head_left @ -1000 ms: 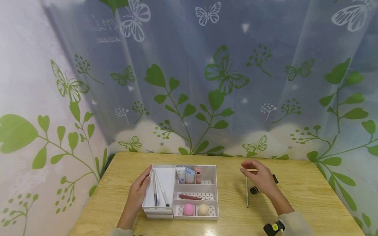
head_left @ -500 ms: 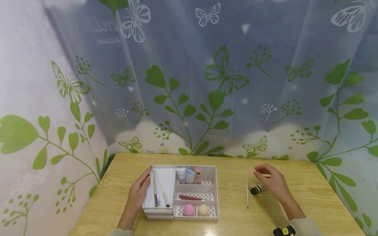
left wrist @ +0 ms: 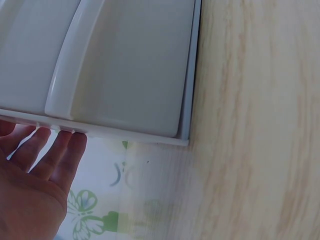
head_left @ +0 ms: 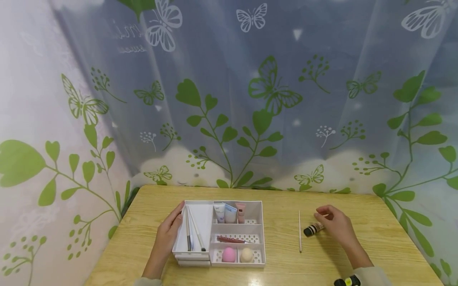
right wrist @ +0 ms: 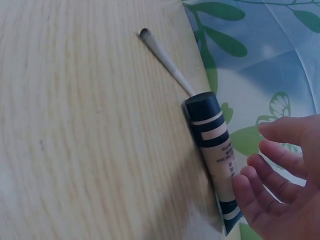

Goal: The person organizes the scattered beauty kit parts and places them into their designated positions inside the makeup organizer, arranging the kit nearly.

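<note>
My left hand (head_left: 166,231) rests against the left side of a white drawer organizer (head_left: 236,229); its fairly straight fingers touch the edge in the left wrist view. To the right, my right hand (head_left: 339,227) hovers beside a cream tube with black bands and a black cap (head_left: 314,229), which lies on the table. In the right wrist view the hand's loosely bent fingers (right wrist: 272,187) are at the tube (right wrist: 216,160), thumb apart; whether a fingertip touches it I cannot tell. A thin makeup brush (head_left: 299,234) lies left of the tube.
Brushes (head_left: 196,228) lie in the organizer's left tray. Its right compartments hold small tubes (head_left: 230,213), a dark red slender item (head_left: 230,239), a pink sponge (head_left: 229,255) and a beige sponge (head_left: 246,255). A patterned curtain (head_left: 229,119) hangs behind the wooden table (head_left: 279,254).
My right hand has moved right and toward me, from above the thin brush to the banded tube's far end. The left hand and organizer have stayed in place.
</note>
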The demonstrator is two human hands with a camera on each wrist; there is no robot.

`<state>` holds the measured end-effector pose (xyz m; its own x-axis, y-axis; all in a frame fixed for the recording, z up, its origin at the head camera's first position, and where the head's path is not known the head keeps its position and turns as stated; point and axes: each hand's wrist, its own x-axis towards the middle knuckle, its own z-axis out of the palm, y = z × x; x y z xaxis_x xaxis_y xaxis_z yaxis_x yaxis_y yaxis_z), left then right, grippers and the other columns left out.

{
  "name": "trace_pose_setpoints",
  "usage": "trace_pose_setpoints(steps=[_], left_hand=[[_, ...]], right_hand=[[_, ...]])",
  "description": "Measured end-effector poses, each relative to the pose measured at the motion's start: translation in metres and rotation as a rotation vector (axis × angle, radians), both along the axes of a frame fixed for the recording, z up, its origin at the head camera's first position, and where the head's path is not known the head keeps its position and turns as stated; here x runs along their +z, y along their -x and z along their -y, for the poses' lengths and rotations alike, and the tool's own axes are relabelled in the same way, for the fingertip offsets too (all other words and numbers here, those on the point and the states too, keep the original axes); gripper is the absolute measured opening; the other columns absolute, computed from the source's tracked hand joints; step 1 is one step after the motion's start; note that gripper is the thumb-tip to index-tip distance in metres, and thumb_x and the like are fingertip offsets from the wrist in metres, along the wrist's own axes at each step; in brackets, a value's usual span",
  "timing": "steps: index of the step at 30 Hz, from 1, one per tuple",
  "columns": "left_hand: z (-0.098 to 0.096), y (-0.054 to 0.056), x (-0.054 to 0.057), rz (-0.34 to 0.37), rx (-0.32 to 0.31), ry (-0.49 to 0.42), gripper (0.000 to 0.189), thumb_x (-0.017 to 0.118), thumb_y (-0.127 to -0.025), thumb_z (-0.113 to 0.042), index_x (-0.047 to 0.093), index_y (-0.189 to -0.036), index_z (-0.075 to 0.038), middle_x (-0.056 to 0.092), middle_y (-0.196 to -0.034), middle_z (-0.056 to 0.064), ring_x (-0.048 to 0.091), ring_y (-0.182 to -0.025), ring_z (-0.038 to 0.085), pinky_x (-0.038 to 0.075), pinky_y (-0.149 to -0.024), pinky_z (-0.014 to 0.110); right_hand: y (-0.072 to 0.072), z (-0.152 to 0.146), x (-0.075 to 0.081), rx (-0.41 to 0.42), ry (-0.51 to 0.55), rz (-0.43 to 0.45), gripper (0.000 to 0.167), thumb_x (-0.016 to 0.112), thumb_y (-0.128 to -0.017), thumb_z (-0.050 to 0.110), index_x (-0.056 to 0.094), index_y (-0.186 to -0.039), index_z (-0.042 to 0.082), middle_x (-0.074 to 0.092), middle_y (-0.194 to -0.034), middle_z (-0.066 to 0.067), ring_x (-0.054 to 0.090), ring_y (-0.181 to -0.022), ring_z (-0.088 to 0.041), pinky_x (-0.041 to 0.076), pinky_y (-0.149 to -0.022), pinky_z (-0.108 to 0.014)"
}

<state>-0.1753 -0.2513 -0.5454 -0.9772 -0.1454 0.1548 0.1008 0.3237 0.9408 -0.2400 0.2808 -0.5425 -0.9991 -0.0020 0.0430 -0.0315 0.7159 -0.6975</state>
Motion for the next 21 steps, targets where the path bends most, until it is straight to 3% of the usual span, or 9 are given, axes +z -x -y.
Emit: trace_pose_setpoints(steps=[10, 16, 21], left_hand=[[0.000, 0.000, -0.001, -0.008, 0.006, 0.016, 0.047, 0.046, -0.119, -0.024, 0.050, -0.164, -0.012, 0.048, -0.171, 0.008, 0.038, -0.162, 0.030, 0.027, -0.113, 0.000], [0.001, 0.000, -0.002, 0.005, 0.004, 0.010, 0.047, 0.047, -0.119, -0.024, 0.050, -0.164, -0.011, 0.048, -0.171, 0.006, 0.038, -0.161, 0.028, 0.029, -0.112, -0.001], [0.002, 0.002, -0.002, 0.018, 0.001, 0.004, 0.048, 0.046, -0.119, -0.025, 0.049, -0.165, -0.013, 0.047, -0.172, 0.003, 0.037, -0.162, 0.024, 0.027, -0.112, -0.002]], right_hand=[[0.001, -0.005, -0.008, 0.003, -0.036, 0.019, 0.032, 0.071, -0.107, 0.021, 0.072, -0.126, -0.005, 0.075, -0.114, -0.018, 0.069, -0.103, -0.030, 0.055, -0.079, -0.035], [0.000, -0.005, -0.009, 0.021, -0.076, -0.011, 0.027, 0.073, -0.105, 0.018, 0.078, -0.116, -0.006, 0.078, -0.104, -0.018, 0.068, -0.088, -0.026, 0.053, -0.073, -0.037], [-0.003, -0.001, -0.012, -0.006, -0.061, 0.006, 0.035, 0.071, -0.106, 0.024, 0.075, -0.121, -0.007, 0.059, -0.132, -0.034, 0.061, -0.112, -0.041, 0.055, -0.089, -0.053]])
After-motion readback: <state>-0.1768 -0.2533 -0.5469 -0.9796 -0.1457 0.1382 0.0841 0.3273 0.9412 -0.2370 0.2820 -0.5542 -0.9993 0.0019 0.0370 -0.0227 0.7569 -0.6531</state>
